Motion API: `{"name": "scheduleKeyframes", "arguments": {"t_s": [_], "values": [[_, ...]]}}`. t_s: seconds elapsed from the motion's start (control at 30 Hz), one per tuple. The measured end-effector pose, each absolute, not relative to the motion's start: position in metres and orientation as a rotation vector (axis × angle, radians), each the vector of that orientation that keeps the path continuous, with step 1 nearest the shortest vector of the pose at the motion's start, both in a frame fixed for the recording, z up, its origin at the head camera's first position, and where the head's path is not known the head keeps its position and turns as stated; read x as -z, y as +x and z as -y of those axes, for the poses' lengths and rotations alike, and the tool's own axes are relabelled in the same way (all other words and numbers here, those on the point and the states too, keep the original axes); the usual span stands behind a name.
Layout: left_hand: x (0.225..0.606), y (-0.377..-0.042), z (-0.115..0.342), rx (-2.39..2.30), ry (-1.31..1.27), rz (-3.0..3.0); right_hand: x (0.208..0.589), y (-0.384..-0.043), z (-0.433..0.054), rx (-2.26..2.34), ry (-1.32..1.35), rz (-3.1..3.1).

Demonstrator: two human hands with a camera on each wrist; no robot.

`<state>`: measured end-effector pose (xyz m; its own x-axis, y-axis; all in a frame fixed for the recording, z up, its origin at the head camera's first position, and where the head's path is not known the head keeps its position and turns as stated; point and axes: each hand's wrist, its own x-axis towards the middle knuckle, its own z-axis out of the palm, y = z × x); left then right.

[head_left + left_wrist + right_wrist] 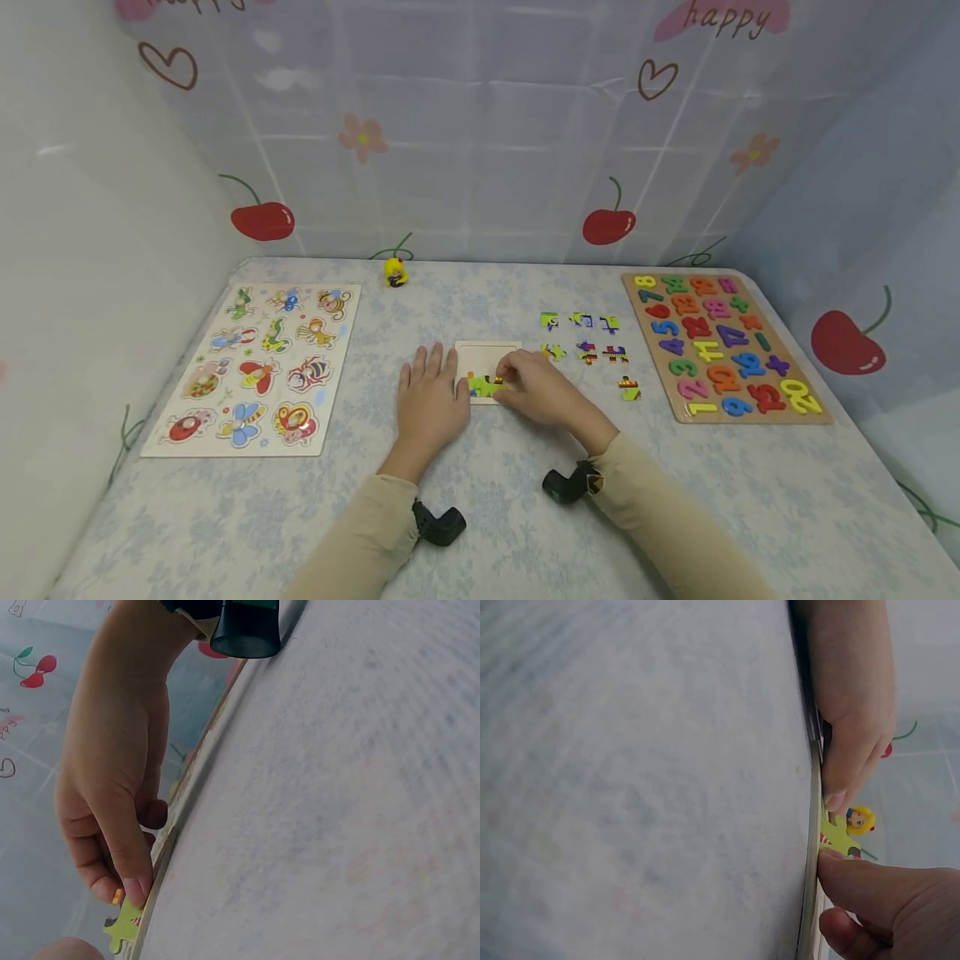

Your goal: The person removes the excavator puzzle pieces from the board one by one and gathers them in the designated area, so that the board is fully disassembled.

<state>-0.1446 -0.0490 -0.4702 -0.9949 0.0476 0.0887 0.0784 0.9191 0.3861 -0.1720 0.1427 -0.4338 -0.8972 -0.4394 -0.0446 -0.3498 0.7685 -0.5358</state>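
A small wooden puzzle tray (480, 358) lies at the middle of the table, with green jigsaw pieces (482, 387) along its near side. My left hand (431, 400) rests flat at the tray's left edge, fingers stretched forward and thumb against the frame. From the other side, my right hand (540, 387) pinches a jigsaw piece between thumb and curled fingers at the tray's near right corner. The left wrist view shows this right hand (112, 780) with a green piece (126, 926) under its thumb tip. Its fingers partly hide the held piece.
Several loose jigsaw pieces (587, 352) lie right of the tray. Farther right is a number board (678, 412); at the left, an insect picture board (225, 354). A yellow-haired figurine (394, 272) stands at the back, before the printed curtain (480, 150).
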Motion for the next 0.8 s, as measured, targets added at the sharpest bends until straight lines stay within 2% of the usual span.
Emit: {"name": "scheduleKeyframes", "arguments": {"t_s": [0.33,0.8], "values": [[0.471,-0.143,0.047,0.614,-0.101,2.991,0.428,-0.164,-0.162,1.074,-0.52,-2.678],[0.469,-0.142,0.049,0.619,-0.108,3.001,0.418,-0.158,-0.245,0.933,-0.286,-2.768]]}}
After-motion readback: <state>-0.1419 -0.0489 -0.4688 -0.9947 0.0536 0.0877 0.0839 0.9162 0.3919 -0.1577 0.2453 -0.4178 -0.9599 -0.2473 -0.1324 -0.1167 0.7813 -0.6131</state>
